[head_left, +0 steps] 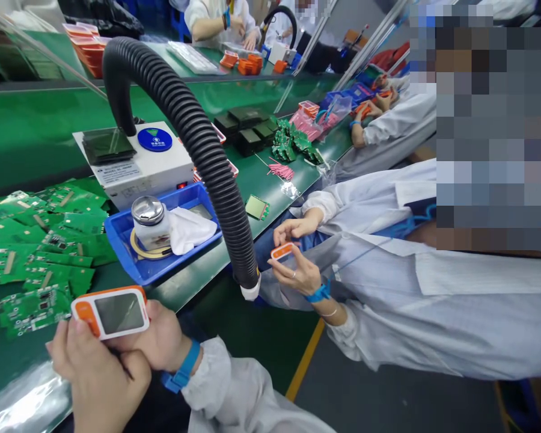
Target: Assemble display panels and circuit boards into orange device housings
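A small orange-and-white handheld device [120, 312] with a dark grey screen is held tilted above the bench's near edge. My right hand [165, 334], with a blue strap around its wrist, closes around the device's right end and underside. Fingers of my left hand [101, 379] press on the lower left end, by the orange part of its face; the back of this hand faces me. Close behind the device lie green circuit boards [40, 234], heaped and overlapping. Some fingertips behind the casing are hidden.
A blue tray [139, 273] holds a metal-topped dispenser bottle [149, 222] and a white cloth [192, 230]. A black corrugated hose [180, 108] arches from a white box [135, 165] over the bench edge. At right, a co-worker's hands [297, 264] hold a similar device.
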The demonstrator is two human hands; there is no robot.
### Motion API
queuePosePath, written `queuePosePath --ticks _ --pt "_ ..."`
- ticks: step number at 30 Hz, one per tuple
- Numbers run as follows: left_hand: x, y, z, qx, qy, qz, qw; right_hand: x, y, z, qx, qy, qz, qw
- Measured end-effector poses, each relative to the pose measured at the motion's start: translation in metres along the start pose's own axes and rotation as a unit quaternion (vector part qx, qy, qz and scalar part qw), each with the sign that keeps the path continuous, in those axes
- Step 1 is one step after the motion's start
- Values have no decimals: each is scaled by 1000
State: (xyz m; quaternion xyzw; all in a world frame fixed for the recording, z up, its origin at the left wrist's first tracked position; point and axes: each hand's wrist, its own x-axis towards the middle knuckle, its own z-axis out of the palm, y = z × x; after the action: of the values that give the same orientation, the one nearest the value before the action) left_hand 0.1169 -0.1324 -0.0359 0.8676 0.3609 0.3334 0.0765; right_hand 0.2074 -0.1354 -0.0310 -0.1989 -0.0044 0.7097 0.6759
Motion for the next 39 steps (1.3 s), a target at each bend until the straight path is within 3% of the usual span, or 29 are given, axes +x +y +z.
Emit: queuePosePath --ticks 13,25,29,39 --pt "6 10 -5 -12 10 -22 1000 -7 -3 2 -14 -20 -23 999" --pt "7 8 -6 -27 7 -32 999 -3 -3 4 -20 -11 -5 1000" --pt "6 5 -5 -11 12 -8 1000 -2 -3 4 -18 -17 -4 1000" --pt "-1 -3 1 -14 13 -21 1000 3 3 -8 -12 -22 7 1000"
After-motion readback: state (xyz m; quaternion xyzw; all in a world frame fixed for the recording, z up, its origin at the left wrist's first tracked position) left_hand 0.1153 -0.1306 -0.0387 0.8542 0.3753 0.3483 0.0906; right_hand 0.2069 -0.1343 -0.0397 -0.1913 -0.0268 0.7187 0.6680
